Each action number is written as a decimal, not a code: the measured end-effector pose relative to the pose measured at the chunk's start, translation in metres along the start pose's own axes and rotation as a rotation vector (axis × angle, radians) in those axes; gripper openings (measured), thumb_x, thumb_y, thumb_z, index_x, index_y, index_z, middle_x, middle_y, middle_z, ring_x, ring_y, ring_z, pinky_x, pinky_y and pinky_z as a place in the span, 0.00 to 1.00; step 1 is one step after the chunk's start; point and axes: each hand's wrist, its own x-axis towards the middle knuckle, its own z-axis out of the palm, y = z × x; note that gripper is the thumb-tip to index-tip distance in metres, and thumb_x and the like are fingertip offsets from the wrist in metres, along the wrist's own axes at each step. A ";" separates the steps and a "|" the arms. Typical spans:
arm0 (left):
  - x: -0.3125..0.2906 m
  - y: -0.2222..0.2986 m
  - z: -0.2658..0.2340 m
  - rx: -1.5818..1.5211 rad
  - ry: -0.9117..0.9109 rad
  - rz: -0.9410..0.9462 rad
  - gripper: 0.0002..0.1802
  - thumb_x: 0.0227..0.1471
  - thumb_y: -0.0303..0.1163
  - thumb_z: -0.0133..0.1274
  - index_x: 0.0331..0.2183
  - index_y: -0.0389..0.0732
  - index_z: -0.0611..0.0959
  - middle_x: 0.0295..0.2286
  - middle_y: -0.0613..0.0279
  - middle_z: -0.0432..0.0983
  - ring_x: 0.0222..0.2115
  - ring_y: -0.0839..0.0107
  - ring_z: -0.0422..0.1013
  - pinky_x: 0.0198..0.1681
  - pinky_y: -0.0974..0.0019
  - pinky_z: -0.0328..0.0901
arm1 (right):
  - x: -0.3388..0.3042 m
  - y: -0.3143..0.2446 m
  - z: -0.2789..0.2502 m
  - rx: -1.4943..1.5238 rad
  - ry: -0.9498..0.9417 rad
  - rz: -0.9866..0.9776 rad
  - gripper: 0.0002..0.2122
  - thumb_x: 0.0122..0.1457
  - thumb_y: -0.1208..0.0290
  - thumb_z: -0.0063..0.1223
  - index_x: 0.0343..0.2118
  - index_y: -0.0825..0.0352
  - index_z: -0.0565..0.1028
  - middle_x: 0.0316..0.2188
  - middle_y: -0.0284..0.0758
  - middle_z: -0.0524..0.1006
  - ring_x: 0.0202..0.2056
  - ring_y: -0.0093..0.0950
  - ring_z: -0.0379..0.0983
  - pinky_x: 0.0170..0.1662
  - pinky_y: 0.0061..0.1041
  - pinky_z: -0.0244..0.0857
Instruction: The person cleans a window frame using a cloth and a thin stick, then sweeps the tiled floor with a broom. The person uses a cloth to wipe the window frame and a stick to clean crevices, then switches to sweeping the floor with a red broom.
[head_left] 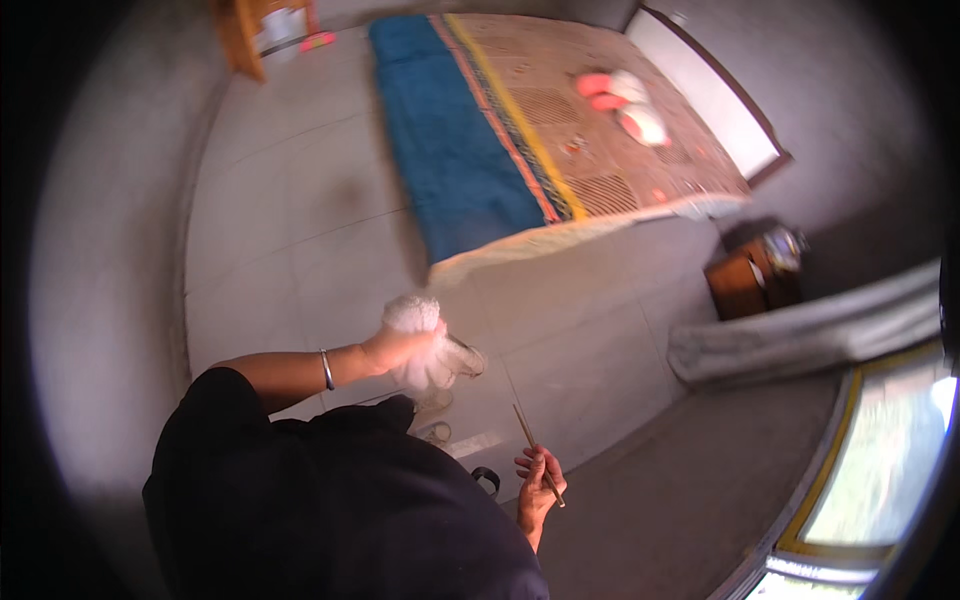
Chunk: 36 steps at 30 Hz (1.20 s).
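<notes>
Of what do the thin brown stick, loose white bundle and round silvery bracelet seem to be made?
Thin brown stick: perhaps wood or bamboo, from its straight tan shaft; finish unclear.
Loose white bundle: likely matte fabric, from its soft bulges; blur hides any weave.
Round silvery bracelet: probably polished metal, from its gleam.

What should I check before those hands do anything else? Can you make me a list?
1. White bundle gripped: ok, the left hand is closed on it.
2. Stick gripped: ok, the right hand holds it.
3. Bundle and stick apart: ok, there's a gap between them.
4. Bundle all one piece: cannot tell, it's blurry.
5. Bed free of loose things: not ok, red and white things lie on it.
6. Stick away from the curtain: ok, they don't touch.
</notes>
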 end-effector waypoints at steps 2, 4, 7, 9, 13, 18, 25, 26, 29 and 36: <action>-0.037 0.022 -0.018 -0.034 0.114 0.035 0.07 0.53 0.23 0.48 0.37 0.38 0.75 0.34 0.65 0.72 0.36 0.77 0.68 0.40 0.70 0.65 | 0.002 -0.006 -0.001 -0.013 -0.112 0.003 0.16 0.60 0.62 0.50 0.41 0.73 0.73 0.31 0.40 0.78 0.26 0.26 0.77 0.25 0.18 0.69; -0.073 0.045 -0.035 0.078 0.226 0.100 0.08 0.53 0.23 0.48 0.37 0.38 0.75 0.34 0.65 0.72 0.36 0.77 0.68 0.40 0.70 0.65 | 0.004 -0.021 -0.002 -0.051 -0.200 -0.021 0.16 0.60 0.62 0.49 0.40 0.73 0.74 0.30 0.40 0.78 0.26 0.26 0.77 0.25 0.18 0.69; -0.134 0.090 -0.055 0.126 0.415 0.124 0.08 0.53 0.25 0.48 0.37 0.38 0.75 0.34 0.65 0.72 0.37 0.76 0.68 0.41 0.68 0.64 | 0.006 -0.058 0.006 -0.122 -0.345 -0.055 0.15 0.60 0.64 0.49 0.40 0.73 0.74 0.30 0.40 0.79 0.26 0.26 0.77 0.24 0.19 0.69; -0.176 0.122 -0.066 0.154 0.593 0.152 0.08 0.53 0.25 0.48 0.37 0.38 0.76 0.34 0.65 0.72 0.37 0.75 0.67 0.42 0.67 0.64 | 0.008 -0.082 0.022 -0.166 -0.433 -0.082 0.12 0.60 0.67 0.48 0.39 0.73 0.74 0.29 0.40 0.79 0.25 0.26 0.78 0.24 0.20 0.70; -0.223 0.159 -0.101 0.075 0.843 0.200 0.07 0.51 0.26 0.49 0.35 0.39 0.76 0.32 0.64 0.71 0.36 0.73 0.67 0.41 0.66 0.64 | 0.004 -0.124 0.082 -0.286 -0.532 -0.189 0.08 0.57 0.74 0.48 0.37 0.70 0.76 0.28 0.38 0.79 0.27 0.27 0.78 0.28 0.23 0.71; -0.225 0.111 -0.229 -0.485 1.103 0.126 0.08 0.48 0.25 0.50 0.34 0.41 0.72 0.32 0.64 0.68 0.34 0.73 0.66 0.39 0.68 0.64 | 0.043 -0.103 0.195 -0.587 -0.599 -0.552 0.06 0.51 0.77 0.53 0.32 0.68 0.78 0.26 0.42 0.79 0.30 0.34 0.78 0.34 0.28 0.72; -0.238 0.136 -0.338 -0.644 1.309 0.231 0.07 0.47 0.23 0.50 0.32 0.43 0.74 0.30 0.65 0.68 0.33 0.71 0.66 0.39 0.66 0.64 | 0.072 -0.140 0.344 -0.593 -0.712 -0.595 0.04 0.53 0.76 0.53 0.31 0.69 0.77 0.27 0.43 0.79 0.31 0.35 0.79 0.34 0.27 0.71; -0.234 0.148 -0.348 -0.652 1.325 0.237 0.07 0.47 0.23 0.50 0.32 0.43 0.74 0.30 0.66 0.68 0.33 0.71 0.66 0.39 0.66 0.64 | 0.079 -0.140 0.361 -0.604 -0.723 -0.591 0.05 0.53 0.76 0.53 0.31 0.69 0.77 0.27 0.43 0.79 0.31 0.34 0.79 0.34 0.27 0.72; -0.223 0.160 -0.376 -0.639 1.380 0.272 0.05 0.49 0.24 0.50 0.32 0.43 0.74 0.30 0.66 0.68 0.33 0.71 0.66 0.40 0.67 0.64 | 0.109 -0.133 0.403 -0.644 -0.769 -0.637 0.05 0.53 0.76 0.53 0.32 0.69 0.77 0.26 0.41 0.79 0.30 0.31 0.79 0.33 0.24 0.71; -0.212 0.095 -0.489 -0.729 1.598 0.293 0.06 0.49 0.29 0.51 0.33 0.42 0.76 0.32 0.63 0.72 0.35 0.68 0.68 0.43 0.63 0.64 | 0.203 -0.136 0.524 -0.492 -0.864 -0.487 0.06 0.57 0.76 0.51 0.34 0.73 0.76 0.25 0.33 0.78 0.27 0.18 0.74 0.30 0.16 0.67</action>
